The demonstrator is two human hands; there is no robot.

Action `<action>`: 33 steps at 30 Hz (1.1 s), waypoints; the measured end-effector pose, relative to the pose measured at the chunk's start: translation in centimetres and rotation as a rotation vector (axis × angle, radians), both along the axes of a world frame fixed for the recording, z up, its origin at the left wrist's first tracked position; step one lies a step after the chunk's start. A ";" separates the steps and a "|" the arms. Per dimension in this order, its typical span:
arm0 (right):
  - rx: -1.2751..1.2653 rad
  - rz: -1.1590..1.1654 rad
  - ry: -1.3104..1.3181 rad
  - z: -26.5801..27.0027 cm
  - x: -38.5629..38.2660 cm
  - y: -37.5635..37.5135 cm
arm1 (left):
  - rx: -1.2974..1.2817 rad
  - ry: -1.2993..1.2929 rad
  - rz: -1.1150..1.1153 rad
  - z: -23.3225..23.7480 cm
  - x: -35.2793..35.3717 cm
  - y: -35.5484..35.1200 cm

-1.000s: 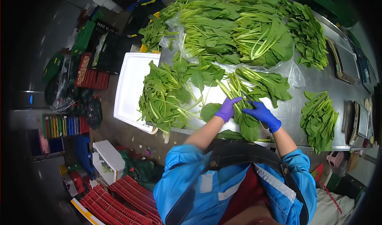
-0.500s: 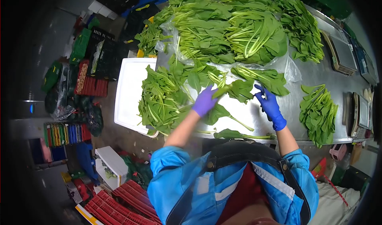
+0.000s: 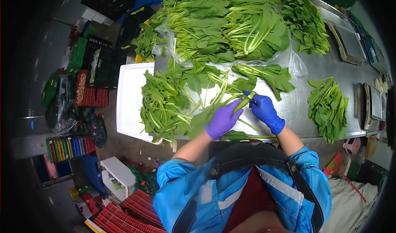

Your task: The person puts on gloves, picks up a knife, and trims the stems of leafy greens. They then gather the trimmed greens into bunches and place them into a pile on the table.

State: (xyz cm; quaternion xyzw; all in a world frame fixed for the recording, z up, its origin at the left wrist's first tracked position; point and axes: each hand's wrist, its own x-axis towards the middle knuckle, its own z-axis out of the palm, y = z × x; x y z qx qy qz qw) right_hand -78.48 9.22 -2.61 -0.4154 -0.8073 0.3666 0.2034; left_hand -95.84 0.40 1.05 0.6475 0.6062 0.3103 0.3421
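Observation:
My left hand (image 3: 224, 119), in a purple glove, is closed around a leafy green stalk (image 3: 243, 103), its leaf trailing to the left. At the stalk's cut end, my right hand (image 3: 266, 112), in a blue glove, has its fingers bent around a small dark tool, mostly hidden by the fingers. Loose leafy greens (image 3: 165, 105) lie to the left of my hands. Just beyond them is a small bunch of greens (image 3: 270, 77). Another bunch (image 3: 328, 107) rests on the metal table (image 3: 299, 117) to the right.
A large heap of greens (image 3: 222, 27) covers the far side, partly on clear plastic (image 3: 295, 64). Weighing scales (image 3: 373, 105) stand at the right edge. A white foam box (image 3: 130, 97) is left of the table; red crates (image 3: 128, 210) are on the floor.
My hands have come together, the right moving left and the left moving slightly right and nearer to me. The stalk's end now meets my right fingers. The view has shifted a little.

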 end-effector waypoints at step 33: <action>-0.866 -0.269 0.253 -0.2 3.6 1.2 | -0.051 0.238 0.440 -10.5 -6.1 5.8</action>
